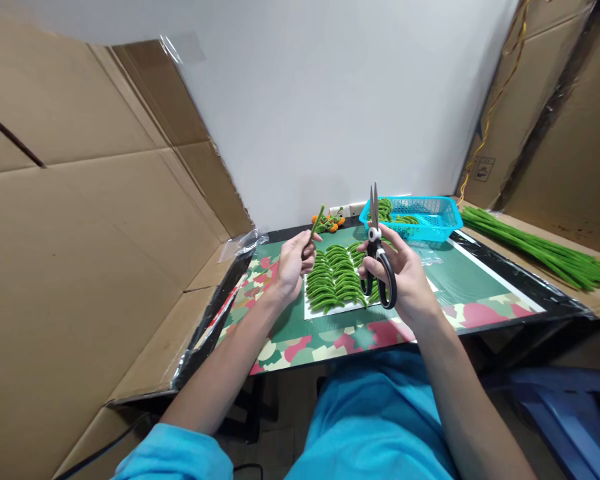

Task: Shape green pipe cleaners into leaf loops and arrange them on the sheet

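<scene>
My left hand (297,261) is closed, pinching a short green pipe cleaner (318,221) that points up between thumb and fingers. To its right, my right hand (405,270) grips black-handled scissors (375,235) with a white pivot. Their blades point upward and stand slightly apart, away from the pipe cleaner. Under and between both hands, several rows of short, curved green pieces (337,277) lie on a white sheet (310,315). The right hand and scissors hide part of the right-hand rows.
A blue plastic basket (430,232) at the back right holds more curved green pieces (381,210). Long green pipe cleaners (535,248) lie bundled on the right. Orange balls with green stems (333,223) lie at the back. Cardboard walls (105,200) flank the green-topped table (473,280).
</scene>
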`<state>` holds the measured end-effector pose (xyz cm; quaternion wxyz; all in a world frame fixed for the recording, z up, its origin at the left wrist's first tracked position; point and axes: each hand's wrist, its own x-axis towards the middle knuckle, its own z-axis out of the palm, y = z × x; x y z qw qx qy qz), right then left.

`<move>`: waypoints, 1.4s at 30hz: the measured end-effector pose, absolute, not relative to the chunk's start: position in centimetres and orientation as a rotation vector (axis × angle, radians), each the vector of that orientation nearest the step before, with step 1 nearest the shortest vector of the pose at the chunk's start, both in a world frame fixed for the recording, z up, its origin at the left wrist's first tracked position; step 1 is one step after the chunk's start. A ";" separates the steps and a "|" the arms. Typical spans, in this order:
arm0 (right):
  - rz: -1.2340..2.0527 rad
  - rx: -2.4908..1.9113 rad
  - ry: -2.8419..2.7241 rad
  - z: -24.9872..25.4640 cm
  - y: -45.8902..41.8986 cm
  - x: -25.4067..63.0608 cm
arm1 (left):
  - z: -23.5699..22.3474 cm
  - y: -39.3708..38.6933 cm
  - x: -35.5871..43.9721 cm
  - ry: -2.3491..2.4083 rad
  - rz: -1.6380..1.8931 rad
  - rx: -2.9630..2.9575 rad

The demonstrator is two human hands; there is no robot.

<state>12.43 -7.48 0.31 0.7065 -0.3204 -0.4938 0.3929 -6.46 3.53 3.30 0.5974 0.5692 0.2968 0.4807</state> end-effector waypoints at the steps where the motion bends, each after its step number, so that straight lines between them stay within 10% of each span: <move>1: 0.823 -0.741 -1.116 0.3 -7.5 12.4 | 3.3 3.5 -6.5 0.700 1.108 1.322; 21: -0.054 -1.035 -1.335 -0.3 -7.6 11.7 | 3.2 1.9 -5.9 0.562 0.680 1.695; 42: 0.717 -0.884 -0.998 0.5 -7.8 10.8 | 2.3 1.8 -5.6 0.343 0.712 1.681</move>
